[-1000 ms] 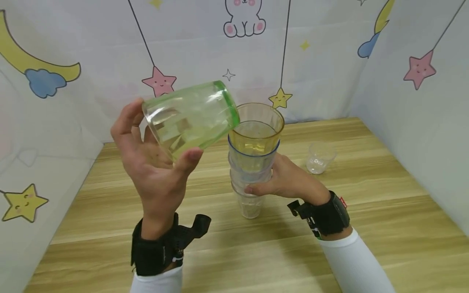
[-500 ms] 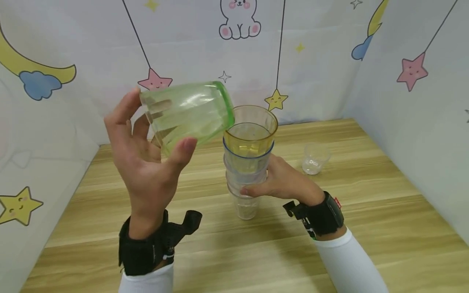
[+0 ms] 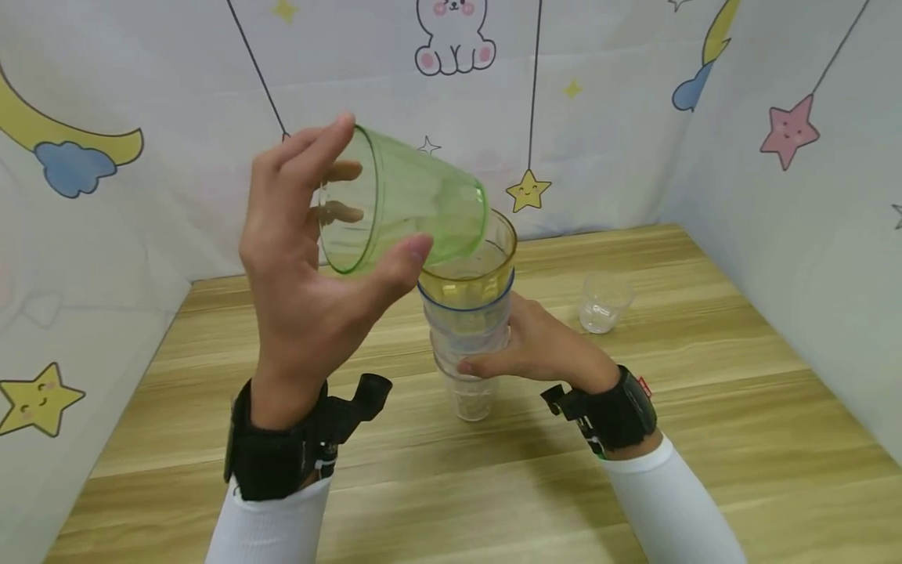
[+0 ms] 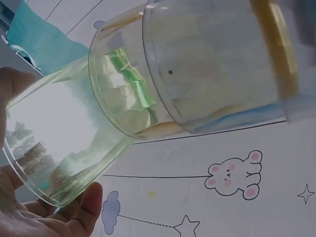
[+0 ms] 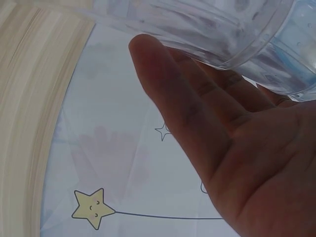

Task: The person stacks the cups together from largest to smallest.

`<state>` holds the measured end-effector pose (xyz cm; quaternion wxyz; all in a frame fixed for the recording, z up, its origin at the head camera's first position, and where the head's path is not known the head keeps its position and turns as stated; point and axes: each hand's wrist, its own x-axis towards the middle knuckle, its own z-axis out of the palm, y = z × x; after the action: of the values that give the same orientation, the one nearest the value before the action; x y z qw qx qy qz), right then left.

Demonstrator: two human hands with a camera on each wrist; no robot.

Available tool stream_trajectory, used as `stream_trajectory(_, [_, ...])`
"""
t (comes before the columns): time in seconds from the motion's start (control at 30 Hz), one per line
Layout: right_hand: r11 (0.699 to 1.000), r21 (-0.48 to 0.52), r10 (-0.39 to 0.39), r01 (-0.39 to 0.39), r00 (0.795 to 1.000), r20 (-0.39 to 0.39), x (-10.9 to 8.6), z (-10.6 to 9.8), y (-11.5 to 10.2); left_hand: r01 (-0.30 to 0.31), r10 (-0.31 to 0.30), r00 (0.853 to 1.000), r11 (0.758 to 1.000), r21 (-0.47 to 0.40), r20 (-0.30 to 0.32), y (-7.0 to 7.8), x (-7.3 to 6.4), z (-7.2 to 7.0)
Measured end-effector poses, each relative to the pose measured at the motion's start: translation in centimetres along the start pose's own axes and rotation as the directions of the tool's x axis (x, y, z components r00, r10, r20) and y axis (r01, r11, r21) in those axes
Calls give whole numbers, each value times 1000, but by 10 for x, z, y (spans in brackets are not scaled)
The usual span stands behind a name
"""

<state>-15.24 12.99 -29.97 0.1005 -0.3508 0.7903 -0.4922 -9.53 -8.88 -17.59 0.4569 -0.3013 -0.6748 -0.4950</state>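
A green see-through cup [image 3: 430,200] is tilted in my left hand [image 3: 303,274], its base dipping into the mouth of the top cup of a stack. My thumb and fingers grip it near its rim; the left wrist view shows the base inside that cup. The stack stands upright on the table: a yellow cup [image 3: 468,291] on top, a blue-rimmed cup [image 3: 465,317] below, then clear cups [image 3: 472,399]. My right hand [image 3: 550,345] holds the stack around its lower middle, thumb in front; its fingers are partly hidden behind the cups.
A small clear cup [image 3: 604,304] stands to the right of the stack on the wooden table [image 3: 705,392]. White printed cloth walls [image 3: 606,157] rise at the back and both sides.
My left hand has moved up and right, tipping the green cup's base from beside the yellow cup's rim down into its mouth. My right hand keeps its hold on the stack.
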Motion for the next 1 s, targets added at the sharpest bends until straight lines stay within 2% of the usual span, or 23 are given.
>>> stream_trajectory(0.27, [1000,-14,14,-14,1000,-1,2,3,-1,-68,58,994,991,116,91,-3,4,4])
stream_trajectory(0.5, [999,-33,22,-22,1000,-9,2,3,-2,-112,92,983,986,122,159,-2,6,6])
stream_trajectory(0.7, [999,-39,4,-4,1000,-6,2,2,1,-122,94,977,983,138,194,-2,8,7])
stream_trajectory(0.9, [998,-66,22,-24,999,-22,2,2,1,-148,103,959,976,157,264,-2,12,8])
stream_trajectory(1.0, [997,-67,22,-24,1000,-21,1,1,0,-135,90,957,980,150,275,-3,13,9])
